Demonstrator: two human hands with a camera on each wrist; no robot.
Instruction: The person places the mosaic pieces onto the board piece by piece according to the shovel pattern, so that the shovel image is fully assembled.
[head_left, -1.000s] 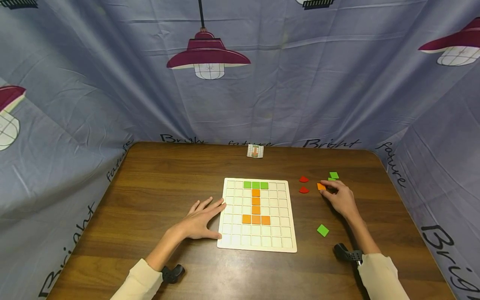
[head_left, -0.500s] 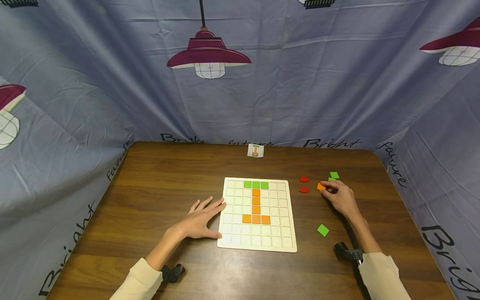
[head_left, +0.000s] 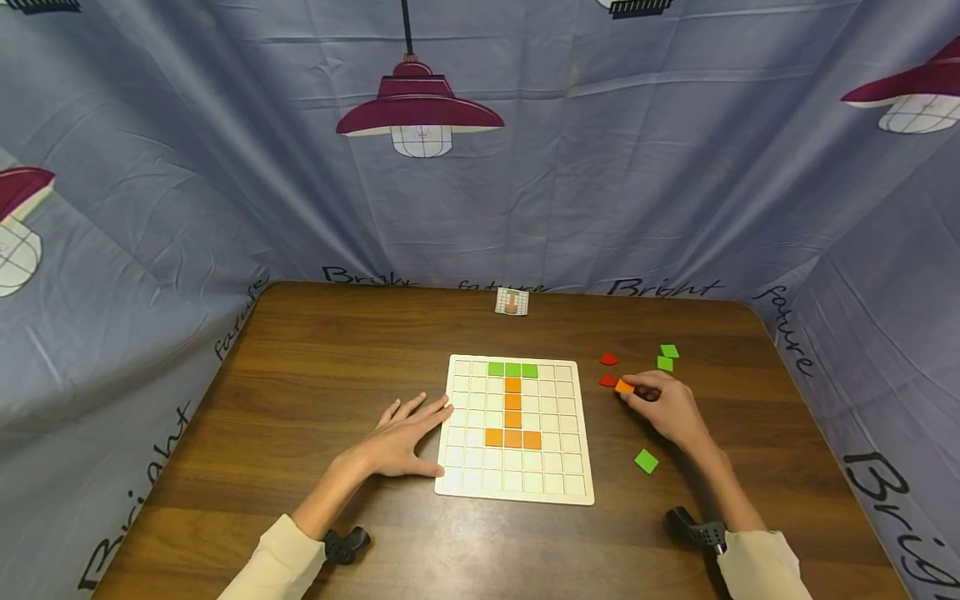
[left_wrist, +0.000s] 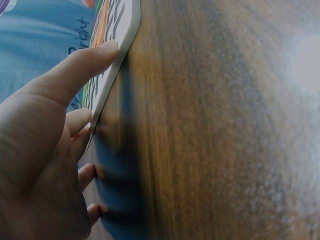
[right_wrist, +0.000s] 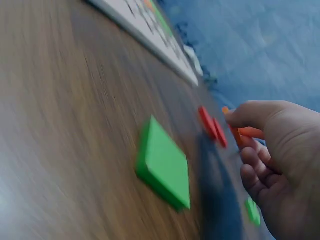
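Tile (head_left: 623, 387), orange, pinched by right hand (head_left: 672, 408), left hand (head_left: 397, 444) spread wide, touching edge of gridded board (head_left: 532, 420)

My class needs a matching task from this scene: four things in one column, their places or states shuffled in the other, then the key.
Column one
1. Left hand
2. Right hand
3. Small printed card
4. Row of three green tiles

Column two
A. near the far edge of the table
B. pinching an orange tile
C. in the top row of the grid board, head view
D. spread, touching the board's left edge

Pairs: 1-D, 2-B, 3-A, 4-C
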